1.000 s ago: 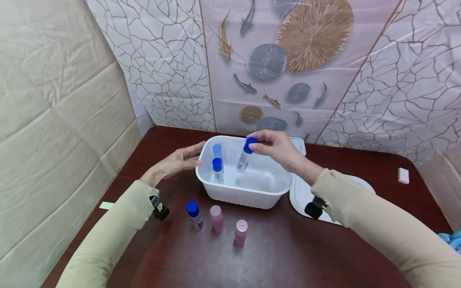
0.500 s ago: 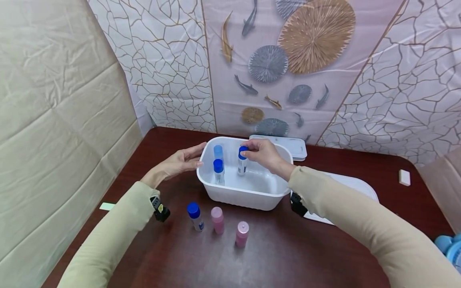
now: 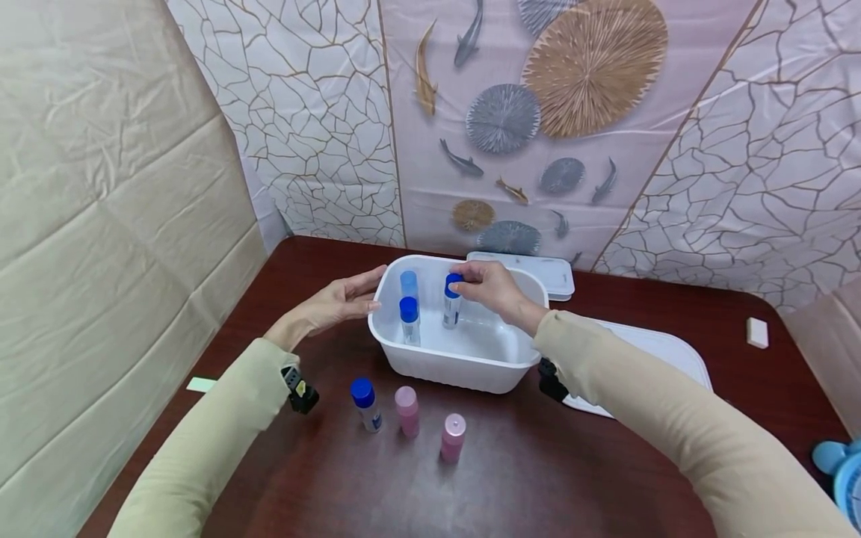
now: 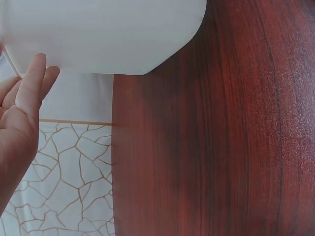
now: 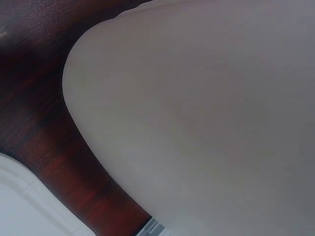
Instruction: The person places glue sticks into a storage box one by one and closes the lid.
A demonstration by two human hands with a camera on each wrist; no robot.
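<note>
Inside white tub [image 3: 457, 366]: right hand [image 3: 494, 285] pinching blue-capped bottle [image 3: 452, 300] upright; left hand [image 3: 336, 300] flat against tub's outer wall.

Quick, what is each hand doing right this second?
Left hand: open, straight fingers against the white tub's outer wall.
Right hand: fingers pinch the blue cap of a small bottle standing inside the tub.
</note>
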